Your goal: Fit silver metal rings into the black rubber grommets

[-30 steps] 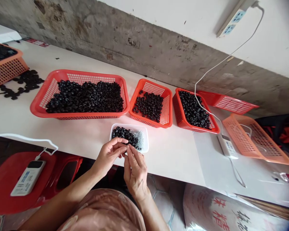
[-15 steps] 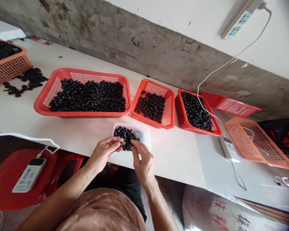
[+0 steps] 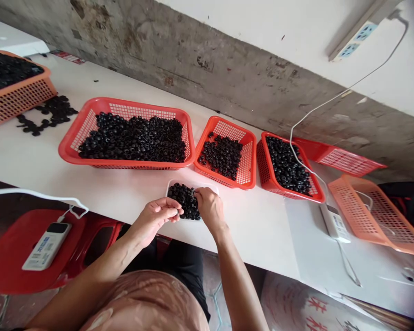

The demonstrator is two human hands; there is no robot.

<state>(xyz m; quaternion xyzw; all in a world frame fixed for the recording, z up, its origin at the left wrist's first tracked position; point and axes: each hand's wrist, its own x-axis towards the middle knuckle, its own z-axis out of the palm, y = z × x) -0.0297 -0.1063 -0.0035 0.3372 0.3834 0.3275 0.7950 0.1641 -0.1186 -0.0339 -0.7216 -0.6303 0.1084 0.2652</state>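
Note:
A small white plastic box (image 3: pixel 212 186) lies near the table's front edge, holding a heap of small black ring-like parts (image 3: pixel 184 195). My left hand (image 3: pixel 155 218) is at the box's left front corner, thumb and fingers pinched together. Whatever sits in that pinch is too small to name. My right hand (image 3: pixel 210 209) reaches down over the right half of the box, its fingers closed and pointing into it. Its fingertips are partly hidden, so what they grip does not show. The back of this hand covers most of the box's right side.
Behind the box stand a large red basket (image 3: pixel 64 149), a smaller red basket (image 3: pixel 250 161) and another red basket (image 3: pixel 265 174), each with black parts. An orange basket (image 3: pixel 14 108) is at far left. A white cable (image 3: pixel 298 124) hangs across the right basket to a power strip (image 3: pixel 336 225).
My right hand has moved right and down over the side of the box where small silver beads showed. My left hand keeps its pinch. The whole view has shifted slightly.

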